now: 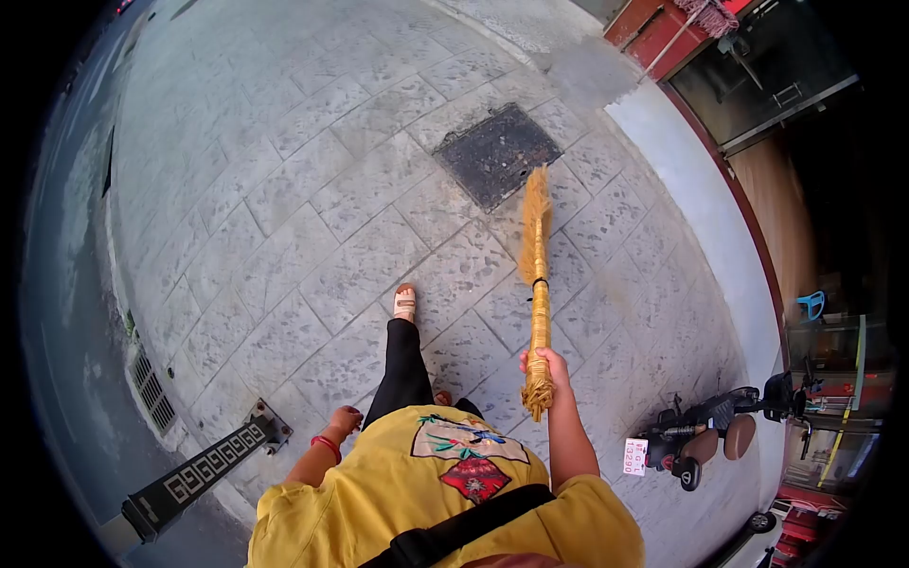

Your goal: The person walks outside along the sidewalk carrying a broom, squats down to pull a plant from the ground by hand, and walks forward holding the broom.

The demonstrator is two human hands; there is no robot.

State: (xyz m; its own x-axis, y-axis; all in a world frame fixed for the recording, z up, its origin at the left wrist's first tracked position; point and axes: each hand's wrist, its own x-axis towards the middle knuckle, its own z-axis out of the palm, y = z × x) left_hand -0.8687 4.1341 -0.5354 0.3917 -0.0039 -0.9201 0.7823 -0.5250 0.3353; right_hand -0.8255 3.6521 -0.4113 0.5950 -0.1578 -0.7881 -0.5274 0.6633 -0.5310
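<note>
A straw broom (538,284) points forward over the paving, its bristles near the lower right edge of a dark square cover (498,155). My right hand (549,367) is closed round the lower part of its handle, just above the frayed butt end. At my left side, my left hand (347,418) hangs beside the yellow shirt, with a red band on the wrist. Its fingers look curled, but whether anything is inside is too small to tell.
Grey paving (284,256) spreads ahead. A parked scooter (720,431) stands at the right, below an open doorway. A dark patterned post (204,470) is at the lower left, near a drain grate (152,393). A mop (705,17) leans at the top right.
</note>
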